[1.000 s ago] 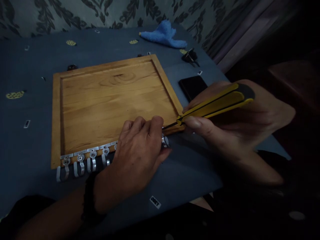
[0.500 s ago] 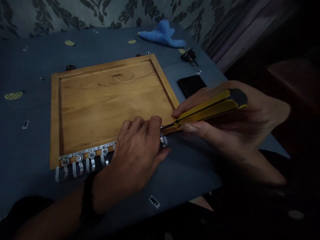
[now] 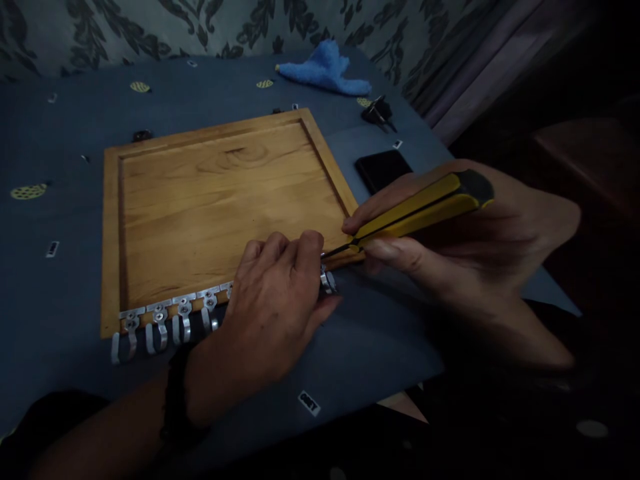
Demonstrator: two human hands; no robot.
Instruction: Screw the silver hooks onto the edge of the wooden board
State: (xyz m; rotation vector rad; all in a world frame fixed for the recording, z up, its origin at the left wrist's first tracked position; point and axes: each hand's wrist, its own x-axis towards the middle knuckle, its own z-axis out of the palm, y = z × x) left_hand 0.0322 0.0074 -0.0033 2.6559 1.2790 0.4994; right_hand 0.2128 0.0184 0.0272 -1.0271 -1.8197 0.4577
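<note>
A shallow wooden frame board (image 3: 215, 207) lies on the cloth, with several silver metal hooks (image 3: 159, 320) along its near edge. My left hand (image 3: 280, 293) is closed over that edge, fingers on top and thumb below, around the metal hook (image 3: 327, 280) near the right corner. It covers the middle of the hook row. My right hand (image 3: 480, 233) grips a screwdriver (image 3: 420, 210) by its yellow and black handle. The tool slants down to the left, and its shaft reaches the hook beside my left index finger. Its very tip is hidden there.
Beyond the board's right side lies a black phone-like slab (image 3: 384, 170), partly behind my right hand. Farther back are a small dark object with prongs (image 3: 379, 113) and a crumpled blue cloth (image 3: 325, 69). A patterned wall (image 3: 240, 27) borders the table's (image 3: 55, 293) far side.
My right hand has turned the screwdriver handle slightly about its length. My left hand, the board and the hooks stay in place.
</note>
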